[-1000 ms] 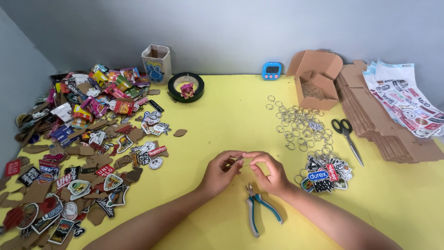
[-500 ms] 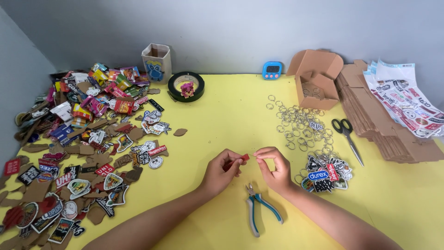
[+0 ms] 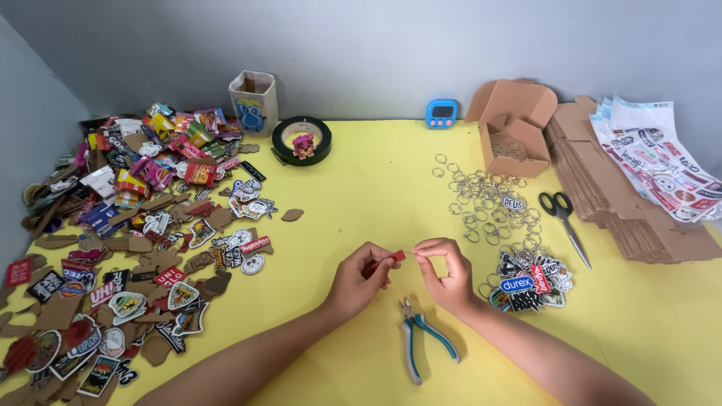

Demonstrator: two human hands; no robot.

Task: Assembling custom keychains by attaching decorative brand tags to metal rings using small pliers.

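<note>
The hands have drawn slightly apart. Left hand (image 3: 359, 280) pinches a red tag (image 3: 385, 262), long axis pointing right toward right hand (image 3: 444, 272), whose fingers (image 3: 423, 252) pinch shut at its tip, seemingly on a ring.

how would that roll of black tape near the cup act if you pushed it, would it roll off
The roll of black tape lies flat on the yellow table, so a push would likely slide it rather than roll it. The small pink figure in its middle looks light and might tip. Stood on edge, the roll would probably roll easily.
</note>
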